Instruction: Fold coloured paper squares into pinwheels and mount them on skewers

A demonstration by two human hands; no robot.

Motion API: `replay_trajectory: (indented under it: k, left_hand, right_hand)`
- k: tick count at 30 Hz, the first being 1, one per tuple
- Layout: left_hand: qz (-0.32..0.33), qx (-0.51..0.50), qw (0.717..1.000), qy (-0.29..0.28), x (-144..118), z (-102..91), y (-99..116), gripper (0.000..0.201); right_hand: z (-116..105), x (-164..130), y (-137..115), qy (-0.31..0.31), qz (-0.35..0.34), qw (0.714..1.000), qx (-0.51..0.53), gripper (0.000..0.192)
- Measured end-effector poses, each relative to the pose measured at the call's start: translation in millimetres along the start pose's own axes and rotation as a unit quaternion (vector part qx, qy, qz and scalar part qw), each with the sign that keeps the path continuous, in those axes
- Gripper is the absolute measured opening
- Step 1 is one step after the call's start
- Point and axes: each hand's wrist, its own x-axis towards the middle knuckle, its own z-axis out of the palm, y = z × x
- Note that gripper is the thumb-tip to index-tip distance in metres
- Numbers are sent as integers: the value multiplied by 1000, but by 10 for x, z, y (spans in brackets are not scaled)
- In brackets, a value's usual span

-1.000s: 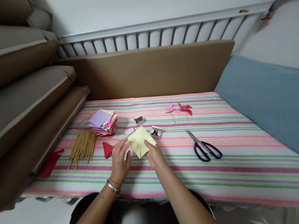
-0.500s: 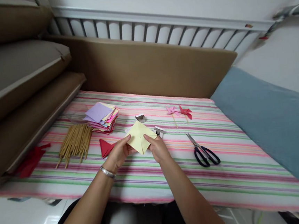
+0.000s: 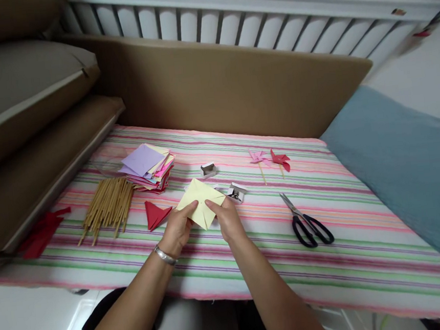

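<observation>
A pale yellow paper square (image 3: 199, 193) with slits running in from its corners is held between both hands above the striped cloth. My left hand (image 3: 179, 225) pinches its left side, thumb on top and fingers beneath. On the opposite edge my right hand (image 3: 227, 220) grips it the same way. A small dark dot marks the middle of the sheet. Close to my left hand lies a folded red paper piece (image 3: 156, 215). Just beyond my right hand sits a small white box (image 3: 237, 192) with shiny metal bits in it.
Purple-topped paper squares (image 3: 142, 160) are stacked at the left, behind a bundle of thin sticks (image 3: 106, 208). Scissors (image 3: 306, 222) lie at right. Pink (image 3: 258, 156) and red pinwheels (image 3: 280, 159) lie farther back. Another small box (image 3: 208, 170) stands beyond the paper. Red paper scraps (image 3: 43, 234) lie far left.
Both hands still hold the yellow paper, with the thumbs now closer to its centre. The view has shifted slightly, so the scissors and pinwheels appear farther right.
</observation>
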Motion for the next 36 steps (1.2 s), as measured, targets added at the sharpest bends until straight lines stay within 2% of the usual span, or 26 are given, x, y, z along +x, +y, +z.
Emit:
replay_trajectory:
  k: [2, 3, 4, 7, 8, 10, 13, 18, 22, 24, 30, 36]
  left_hand:
    - [15, -2, 999, 46, 24, -22, 21, 33]
    - [22, -6, 998, 65, 33, -40, 47, 33]
    - [28, -10, 996, 80, 39, -61, 80, 32]
    - [45, -24, 994, 98, 39, -130, 190, 30]
    - [51, -27, 993, 99, 35, -151, 219, 30]
    - [60, -30, 992, 103, 25, -182, 255, 30]
    - [67, -31, 992, 102, 7, -196, 261, 31]
    - [65, -43, 993, 85, -18, -164, 239, 32]
    - [71, -35, 994, 77, -16, -142, 226, 32]
    - [79, -31, 994, 75, -16, -136, 214, 32]
    - [73, 9, 997, 34, -50, -103, 155, 35]
    - [45, 40, 998, 14, -85, -73, 111, 31]
  right_hand:
    - [-23, -14, -7, 10, -63, 994, -85, 61]
    - [-33, -31, -13, 8, -115, 982, -148, 62]
    - [-38, -55, -19, -2, -176, 960, -219, 60]
    - [-24, -154, -19, -72, -336, 852, -396, 45]
    - [-10, -189, -11, -97, -363, 822, -429, 44]
    - [30, -249, 14, -130, -383, 785, -469, 48]
    - [90, -299, 58, -140, -381, 763, -503, 48]
    - [129, -291, 96, -81, -403, 758, -506, 20]
    - [120, -266, 90, -64, -411, 768, -487, 13]
    - [112, -254, 78, -59, -399, 784, -473, 11]
    - [68, -181, 27, -25, -319, 855, -409, 10]
    - [51, -116, 12, 8, -257, 892, -373, 8]
